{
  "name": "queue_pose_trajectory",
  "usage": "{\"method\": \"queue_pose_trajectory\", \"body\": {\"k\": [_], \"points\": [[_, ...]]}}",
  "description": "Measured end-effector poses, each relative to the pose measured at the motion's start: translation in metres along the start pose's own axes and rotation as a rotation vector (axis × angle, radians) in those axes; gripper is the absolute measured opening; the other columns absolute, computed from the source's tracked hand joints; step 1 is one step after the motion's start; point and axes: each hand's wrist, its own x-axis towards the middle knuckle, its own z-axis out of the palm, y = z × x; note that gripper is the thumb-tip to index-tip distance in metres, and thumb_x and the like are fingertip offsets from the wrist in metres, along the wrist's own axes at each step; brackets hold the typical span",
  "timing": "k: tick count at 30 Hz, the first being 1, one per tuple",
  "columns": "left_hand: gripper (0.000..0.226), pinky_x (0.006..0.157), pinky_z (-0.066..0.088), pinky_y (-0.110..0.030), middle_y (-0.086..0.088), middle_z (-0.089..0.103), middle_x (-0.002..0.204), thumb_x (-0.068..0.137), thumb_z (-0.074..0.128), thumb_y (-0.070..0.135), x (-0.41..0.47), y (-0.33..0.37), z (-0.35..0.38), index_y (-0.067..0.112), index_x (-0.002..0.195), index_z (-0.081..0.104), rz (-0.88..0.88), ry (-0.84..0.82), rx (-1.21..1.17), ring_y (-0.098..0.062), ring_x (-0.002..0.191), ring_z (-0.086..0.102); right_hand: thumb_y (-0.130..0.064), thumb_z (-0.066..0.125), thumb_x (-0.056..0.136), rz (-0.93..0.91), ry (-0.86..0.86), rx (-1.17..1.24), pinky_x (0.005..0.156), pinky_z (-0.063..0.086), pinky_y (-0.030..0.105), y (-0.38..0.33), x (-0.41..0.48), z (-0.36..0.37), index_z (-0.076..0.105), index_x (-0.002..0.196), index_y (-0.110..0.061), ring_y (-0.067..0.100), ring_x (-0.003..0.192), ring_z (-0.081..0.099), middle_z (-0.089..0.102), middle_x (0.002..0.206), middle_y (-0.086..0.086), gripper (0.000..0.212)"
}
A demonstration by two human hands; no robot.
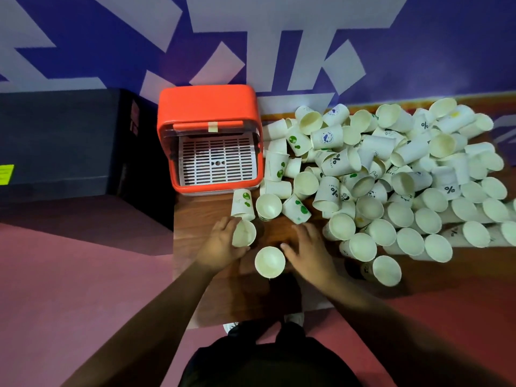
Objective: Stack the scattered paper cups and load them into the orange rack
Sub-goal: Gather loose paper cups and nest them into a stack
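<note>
Closest in, the person's dark clothing (265, 358) fills the bottom, cut off by the frame, and a white shoe tip (294, 319) peeks out at the near edge of the table (195, 216).

Both forearms reach over that edge. The left hand (223, 243) curls its fingers round a paper cup (244, 233) near the table's left edge. The cup is tipped so that its open mouth faces up and back at the camera, with its long axis running away toward the far side. The hand and the rim hide its body.

The right hand (307, 250) is released, its fingers spread loosely above the wood. Its thumb is just beside a single cup (270, 261), which stands upright between the two hands with its mouth up. I cannot tell whether the thumb touches it.

Beyond them the pile of cups (391, 174) spreads over the right of the table and is cut off at the frame's right edge. Many lie on their sides at all angles, overlapping, so the lower ones are hidden. Their printed marks are mostly too small to read.

In the table's far left corner sits the orange rack (206, 107), its opening toward the near edge. Inside is a white slotted tray (216, 163), and a strip of tape (213, 126) is on the front. A black box (55, 141) stands left of the table.
</note>
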Motion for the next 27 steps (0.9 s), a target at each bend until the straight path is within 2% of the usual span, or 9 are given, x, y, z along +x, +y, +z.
{"method": "queue_pose_trajectory", "body": {"k": [2, 4, 7, 9, 12, 15, 18, 22, 27], "points": [[0.076, 0.095, 0.045, -0.035, 0.0, 0.051, 0.121, 0.072, 0.078, 0.051, -0.007, 0.003, -0.012, 0.014, 0.134, 0.053, -0.022, 0.035, -0.047, -0.02, 0.116, 0.048, -0.037, 0.063, 0.087, 0.025, 0.051, -0.073, 0.092, 0.051, 0.046, 0.012, 0.015, -0.006, 0.055, 0.124, -0.005, 0.033, 0.113, 0.054, 0.052, 0.124, 0.014, 0.049], [0.07, 0.086, 0.041, -0.029, 0.005, 0.045, 0.11, 0.07, 0.068, 0.062, -0.014, 0.006, -0.024, 0.016, 0.121, 0.056, -0.025, 0.048, -0.1, -0.017, 0.109, 0.047, -0.033, 0.063, 0.086, 0.049, 0.028, -0.122, 0.087, 0.052, 0.048, 0.018, 0.032, -0.009, 0.055, 0.122, -0.002, 0.035, 0.11, 0.055, 0.053, 0.12, 0.016, 0.048], [0.05, 0.078, 0.037, -0.022, 0.014, 0.043, 0.102, 0.074, 0.072, 0.058, -0.021, 0.017, -0.04, 0.026, 0.108, 0.052, 0.01, 0.055, -0.196, -0.007, 0.1, 0.046, -0.028, 0.063, 0.086, 0.089, -0.014, -0.13, 0.088, 0.051, 0.046, 0.016, 0.054, -0.012, 0.052, 0.125, 0.0, 0.037, 0.114, 0.052, 0.051, 0.123, 0.019, 0.049], [0.047, 0.081, 0.038, -0.018, 0.024, 0.044, 0.105, 0.077, 0.08, 0.045, -0.025, 0.032, -0.046, 0.031, 0.113, 0.053, 0.051, 0.03, -0.293, -0.001, 0.103, 0.048, -0.026, 0.061, 0.088, 0.115, -0.049, -0.134, 0.09, 0.047, 0.044, 0.012, 0.065, -0.01, 0.048, 0.129, 0.002, 0.036, 0.117, 0.05, 0.049, 0.126, 0.021, 0.05], [0.061, 0.091, 0.039, -0.01, 0.02, 0.051, 0.119, 0.077, 0.081, 0.045, -0.027, 0.055, -0.048, 0.026, 0.129, 0.055, 0.088, -0.041, -0.426, -0.003, 0.117, 0.05, -0.025, 0.059, 0.089, 0.14, -0.079, -0.149, 0.089, 0.047, 0.043, 0.011, 0.076, -0.005, 0.046, 0.128, 0.002, 0.036, 0.114, 0.053, 0.051, 0.122, 0.02, 0.049], [0.065, 0.097, 0.042, -0.015, 0.013, 0.053, 0.127, 0.076, 0.078, 0.05, -0.03, 0.063, -0.038, 0.026, 0.132, 0.055, 0.094, -0.111, -0.475, -0.005, 0.121, 0.051, -0.027, 0.059, 0.091, 0.15, -0.136, -0.196, 0.087, 0.048, 0.043, 0.013, 0.084, 0.002, 0.043, 0.129, 0.002, 0.036, 0.111, 0.056, 0.053, 0.122, 0.02, 0.05], [0.072, 0.099, 0.043, -0.023, 0.014, 0.052, 0.128, 0.074, 0.079, 0.054, -0.035, 0.06, -0.02, 0.028, 0.136, 0.052, 0.078, -0.17, -0.363, -0.006, 0.122, 0.049, -0.025, 0.06, 0.092, 0.173, -0.178, -0.205, 0.089, 0.047, 0.043, 0.015, 0.091, 0.008, 0.04, 0.134, 0.002, 0.036, 0.113, 0.055, 0.054, 0.124, 0.021, 0.053], [0.078, 0.108, 0.034, -0.028, 0.009, 0.05, 0.137, 0.075, 0.082, 0.046, -0.04, 0.051, 0.008, 0.021, 0.142, 0.049, 0.12, -0.168, -0.191, -0.004, 0.127, 0.038, -0.016, 0.064, 0.09, 0.221, -0.197, -0.12, 0.093, 0.046, 0.043, 0.021, 0.09, 0.018, 0.038, 0.136, 0.0, 0.036, 0.115, 0.054, 0.054, 0.125, 0.022, 0.055], [0.079, 0.109, 0.039, -0.037, 0.007, 0.047, 0.143, 0.075, 0.083, 0.035, -0.04, 0.045, 0.031, 0.022, 0.144, 0.047, 0.087, -0.16, -0.137, -0.013, 0.13, 0.039, -0.027, 0.07, 0.086, 0.293, -0.191, 0.011, 0.087, 0.046, 0.039, 0.022, 0.074, 0.016, 0.046, 0.124, -0.001, 0.034, 0.111, 0.056, 0.056, 0.121, 0.019, 0.051]]}}
